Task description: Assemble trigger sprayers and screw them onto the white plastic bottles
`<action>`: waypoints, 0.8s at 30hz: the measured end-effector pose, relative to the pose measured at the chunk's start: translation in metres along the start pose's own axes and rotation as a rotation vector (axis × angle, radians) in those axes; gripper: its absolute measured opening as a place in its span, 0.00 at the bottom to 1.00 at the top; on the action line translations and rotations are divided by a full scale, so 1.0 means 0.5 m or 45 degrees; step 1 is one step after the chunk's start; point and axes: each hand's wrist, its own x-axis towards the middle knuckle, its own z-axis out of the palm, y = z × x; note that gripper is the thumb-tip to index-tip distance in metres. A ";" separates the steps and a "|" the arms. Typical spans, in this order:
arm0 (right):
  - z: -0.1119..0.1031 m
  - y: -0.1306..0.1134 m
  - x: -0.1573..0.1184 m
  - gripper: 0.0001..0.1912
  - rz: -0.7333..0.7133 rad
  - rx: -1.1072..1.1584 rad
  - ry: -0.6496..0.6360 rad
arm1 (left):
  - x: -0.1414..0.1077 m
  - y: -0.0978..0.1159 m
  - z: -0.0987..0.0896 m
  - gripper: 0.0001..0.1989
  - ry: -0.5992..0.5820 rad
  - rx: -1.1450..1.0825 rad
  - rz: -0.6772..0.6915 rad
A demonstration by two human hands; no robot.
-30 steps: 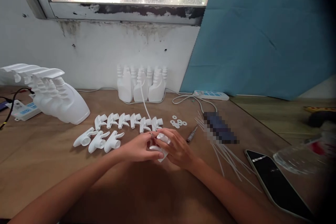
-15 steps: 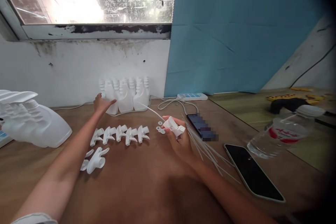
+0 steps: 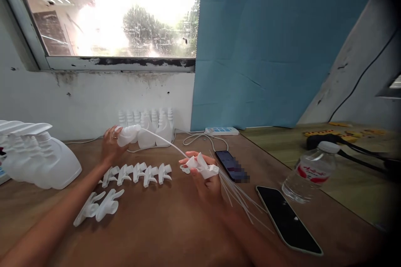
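My left hand [image 3: 111, 146] is wrapped round a white plastic bottle [image 3: 128, 134], which is tilted over near the wall, its neck pointing right. In my right hand [image 3: 208, 183] is a white spray head [image 3: 202, 167]. A thin white tube [image 3: 166, 140] runs from the spray head toward the bottle's neck. Small white rings [image 3: 185, 170] lie beside my right fingers. Several white bottles [image 3: 163, 129] stand behind, against the wall. White spray parts [image 3: 150, 175] lie in a row on the brown table [image 3: 150, 229], with two more [image 3: 108, 205] nearer me.
Large white bottles [image 3: 56, 158] lie at the left. Loose thin tubes [image 3: 241, 192] are right of my right hand. Further right are a phone on a cable [image 3: 232, 164], another phone [image 3: 288, 221] and a water bottle [image 3: 308, 171]. A power strip [image 3: 222, 131] sits at the back.
My left hand has closed round a bottle and tipped it over, away from the standing group. My right hand still holds the spray head and tube. The camera view has shifted.
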 end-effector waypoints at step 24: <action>-0.067 -0.111 0.062 0.04 -0.188 0.077 0.527 | -0.089 0.125 -0.147 0.29 0.098 0.091 0.066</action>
